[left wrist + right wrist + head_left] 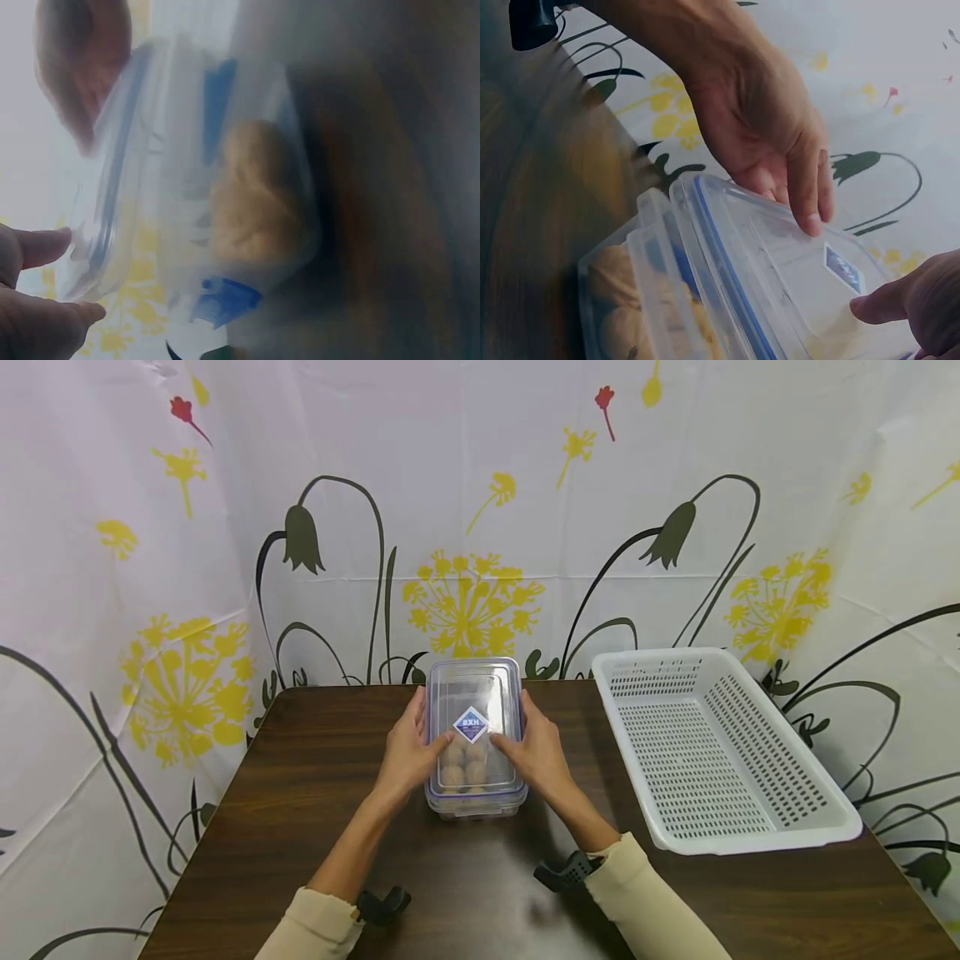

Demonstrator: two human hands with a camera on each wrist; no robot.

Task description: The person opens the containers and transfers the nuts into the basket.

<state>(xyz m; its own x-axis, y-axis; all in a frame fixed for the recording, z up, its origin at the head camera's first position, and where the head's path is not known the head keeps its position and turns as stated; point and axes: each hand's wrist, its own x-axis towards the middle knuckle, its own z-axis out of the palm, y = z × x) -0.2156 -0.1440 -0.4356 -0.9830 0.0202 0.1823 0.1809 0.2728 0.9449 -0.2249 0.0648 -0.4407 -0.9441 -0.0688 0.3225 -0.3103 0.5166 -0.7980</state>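
Two hands of mine, left hand (408, 753) and right hand (540, 753), pinch opposite sides of the clear lid (457, 681) over a plastic box (480, 812) of walnuts (624, 330), toward the worktop's (300, 810) far edge. I think an uneven pull, with the lid perhaps catching, could tip out walnuts. A white plastic basket (750, 841) along the right edge limits sideways room; floral cloth (465, 410) hangs behind.
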